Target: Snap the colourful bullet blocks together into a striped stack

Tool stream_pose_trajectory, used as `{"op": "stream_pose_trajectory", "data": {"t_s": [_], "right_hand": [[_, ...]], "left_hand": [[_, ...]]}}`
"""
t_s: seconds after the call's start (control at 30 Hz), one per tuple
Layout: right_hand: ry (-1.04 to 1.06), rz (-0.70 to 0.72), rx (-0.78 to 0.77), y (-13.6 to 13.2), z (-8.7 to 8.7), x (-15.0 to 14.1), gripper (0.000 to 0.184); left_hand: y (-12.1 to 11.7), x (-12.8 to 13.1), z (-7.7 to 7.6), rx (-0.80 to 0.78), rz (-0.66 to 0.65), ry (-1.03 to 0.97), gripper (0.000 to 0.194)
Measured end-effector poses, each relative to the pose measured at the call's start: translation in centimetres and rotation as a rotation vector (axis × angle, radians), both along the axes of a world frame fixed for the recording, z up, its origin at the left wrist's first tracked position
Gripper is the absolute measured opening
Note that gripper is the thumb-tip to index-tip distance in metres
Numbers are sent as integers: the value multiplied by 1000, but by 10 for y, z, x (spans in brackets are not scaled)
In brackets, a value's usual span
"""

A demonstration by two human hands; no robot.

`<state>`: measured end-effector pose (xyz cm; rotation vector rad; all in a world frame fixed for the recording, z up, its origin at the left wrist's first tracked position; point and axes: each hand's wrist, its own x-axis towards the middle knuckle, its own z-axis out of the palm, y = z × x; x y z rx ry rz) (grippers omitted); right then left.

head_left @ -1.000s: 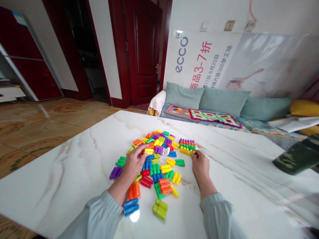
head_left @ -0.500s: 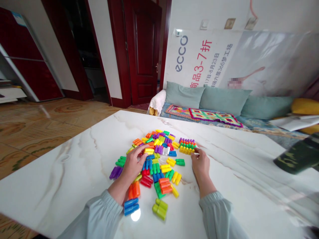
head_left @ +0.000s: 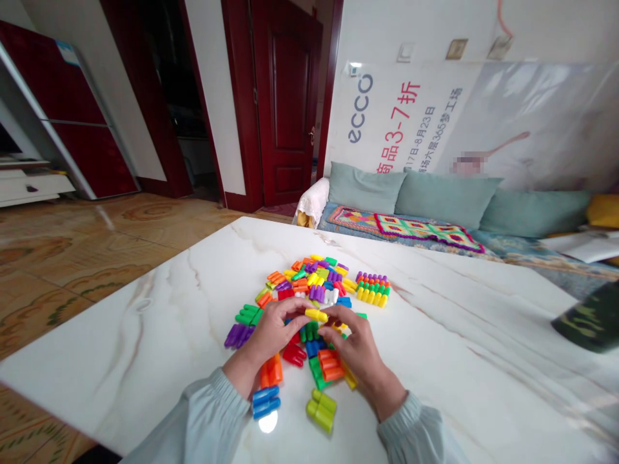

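Observation:
Over the middle of the pile, a yellow bullet-shaped plastic building block [head_left: 316, 315] is held up between my two hands. My left hand [head_left: 273, 328] pinches its left end with thumb and fingers. At the other end, the thumb and forefinger of my right hand [head_left: 360, 348] close on the block's tip. Under and around the hands lie many similar blocks, among them an orange block [head_left: 331, 365], a blue block [head_left: 265, 403] and a lime green block [head_left: 322, 410]. Stacked rows of purple, orange, green and yellow blocks [head_left: 373, 290] stand to the right of the pile.
The blocks lie on a white marble-patterned table [head_left: 159, 348]. A dark camouflage-patterned cylinder [head_left: 590, 319] is at the table's right side. Behind the table is a sofa with green cushions [head_left: 445, 200]; a red door [head_left: 290, 109] and a red fridge [head_left: 72, 122] are farther back.
My right hand has moved left from the stacked rows to the yellow block. My left hand has brought that block nearer and to the right. The view has shifted slightly.

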<state>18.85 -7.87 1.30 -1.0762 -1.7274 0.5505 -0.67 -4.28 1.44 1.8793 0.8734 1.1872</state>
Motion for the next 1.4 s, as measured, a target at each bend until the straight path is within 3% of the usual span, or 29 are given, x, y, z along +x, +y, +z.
{"op": "stream_pose_trajectory", "data": {"t_s": [0.13, 0.33, 0.5, 0.7, 0.8, 0.9, 0.97, 1.03, 1.2, 1.4], "right_hand": [[51, -18, -10, -1, -4, -4, 9], [155, 35, -5, -1, -2, -7, 8], [241, -7, -50, -3, -5, -9, 11], [180, -22, 62, -4, 2, -9, 8], [189, -205, 183, 2, 6, 11, 16], [195, -618, 263, 13, 2, 52, 25], [147, -826, 213, 21, -5, 81, 33], [80, -944, 93, 28, -14, 105, 38], [-115, -937, -29, 36, -31, 121, 42], [-125, -949, -71, 42, -37, 122, 44]], "left_hand": [[-2, 2, 5, 27, -4, 21, 14], [-1, 1, 6, 130, -3, 73, 9], [-1, 0, 4, 138, -4, 83, 11], [-1, 0, 3, 200, 52, 162, 16], [-1, 0, 2, 208, 55, 193, 15], [0, 0, 1, 195, 70, 185, 14], [0, 0, 1, 201, 83, 177, 15], [0, 0, 2, 211, 80, 175, 14], [-1, 0, 3, 227, 83, 183, 13], [1, 1, 2, 238, 91, 199, 10]]}}
